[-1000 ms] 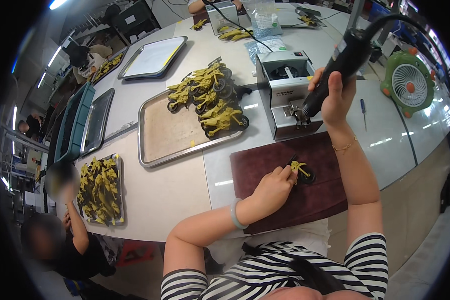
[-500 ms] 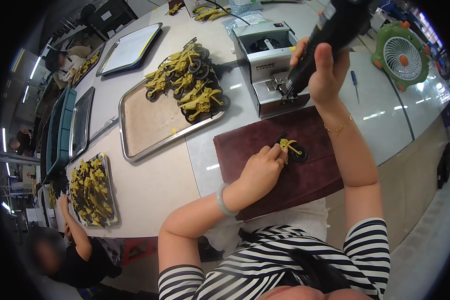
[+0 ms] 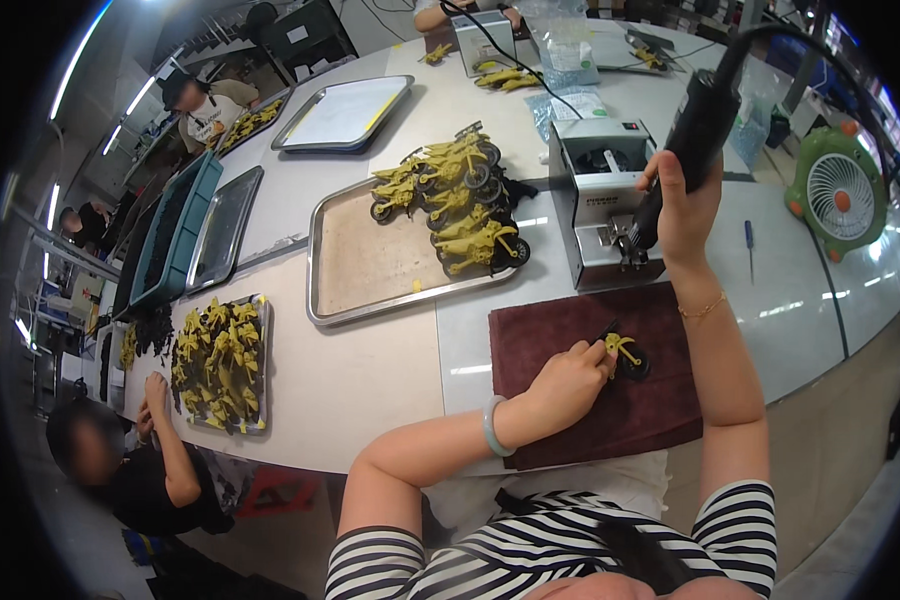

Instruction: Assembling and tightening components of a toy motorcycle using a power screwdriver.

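My left hand (image 3: 564, 388) pinches a yellow and black toy motorcycle (image 3: 627, 354) against a maroon cloth (image 3: 535, 338). Its fingers cover part of the toy; a black wheel and a yellow fork show past them. Raised at the right, my right hand (image 3: 686, 208) is wrapped round a black electric screwdriver (image 3: 698, 122), thumb pointing up. The screwdriver's lower end meets the front of a grey screw feeder (image 3: 594, 205) beyond the cloth. Its bit is too small to make out.
Left of the feeder, a metal tray (image 3: 355, 268) carries several toy motorcycles (image 3: 462, 200). A loaded tray of yellow parts (image 3: 220, 362) lies near a co-worker's hand (image 3: 154, 393). A small blue screwdriver (image 3: 749, 235) and green fan (image 3: 836, 198) are at right. The power cord (image 3: 795, 32) arches overhead.
The whole view has shifted, so the table things sit lower and further right. My left hand keeps hold of the toy motorcycle; the electric screwdriver stays at the feeder's front.
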The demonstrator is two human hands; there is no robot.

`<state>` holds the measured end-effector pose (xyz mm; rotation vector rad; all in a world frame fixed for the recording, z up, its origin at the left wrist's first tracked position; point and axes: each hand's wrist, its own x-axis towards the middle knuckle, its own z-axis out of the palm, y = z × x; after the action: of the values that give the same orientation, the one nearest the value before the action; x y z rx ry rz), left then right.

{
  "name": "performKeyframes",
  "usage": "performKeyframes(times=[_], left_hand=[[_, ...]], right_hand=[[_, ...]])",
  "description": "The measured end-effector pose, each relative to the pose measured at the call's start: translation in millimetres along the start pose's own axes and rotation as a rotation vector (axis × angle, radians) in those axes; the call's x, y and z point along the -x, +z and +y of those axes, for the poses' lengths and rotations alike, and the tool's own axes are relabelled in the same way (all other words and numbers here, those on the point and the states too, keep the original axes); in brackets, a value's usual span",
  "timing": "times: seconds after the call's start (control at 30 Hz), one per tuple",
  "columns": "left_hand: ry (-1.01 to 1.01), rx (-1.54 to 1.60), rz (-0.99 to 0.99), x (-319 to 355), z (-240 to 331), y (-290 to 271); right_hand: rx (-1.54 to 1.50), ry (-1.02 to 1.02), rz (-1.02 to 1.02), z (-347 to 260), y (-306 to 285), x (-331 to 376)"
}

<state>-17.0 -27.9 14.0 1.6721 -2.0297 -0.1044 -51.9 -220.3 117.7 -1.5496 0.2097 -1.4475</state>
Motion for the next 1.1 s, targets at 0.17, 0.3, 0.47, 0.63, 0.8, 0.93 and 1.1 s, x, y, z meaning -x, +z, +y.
performKeyframes(times=[0.17,0.3,0.47,0.63,0.8,0.93,1.1], left_hand=[[0.021,-0.011,0.023,-5.7,0.5,1.2],[0.015,-0.016,0.025,-3.8,-1.8,-1.5],[-0.023,0.015,0.042,3.1,-3.5,3.3],[0.057,0.078,0.108,-1.3,-0.2,3.3],[0.045,0.045,0.125,5.0,-5.0,-5.5],[0.036,0.062,0.113,3.7,-4.7,-1.6],[0.028,0.093,0.162,-0.2,-1.5,9.4]], right_hand=[[-0.096,0.009,-0.009,-0.9,-9.5,-8.8],[-0.346,0.146,-0.379,-7.9,-8.6,-17.6],[0.037,-0.060,0.064,22.7,13.9,-4.0],[-0.069,0.056,-0.081,8.4,-10.0,-14.5],[-0.021,-0.029,-0.160,-3.4,1.1,2.6],[0.016,-0.094,-0.074,-7.0,0.9,13.2],[0.043,0.047,-0.041,-18.4,-15.2,21.3]])
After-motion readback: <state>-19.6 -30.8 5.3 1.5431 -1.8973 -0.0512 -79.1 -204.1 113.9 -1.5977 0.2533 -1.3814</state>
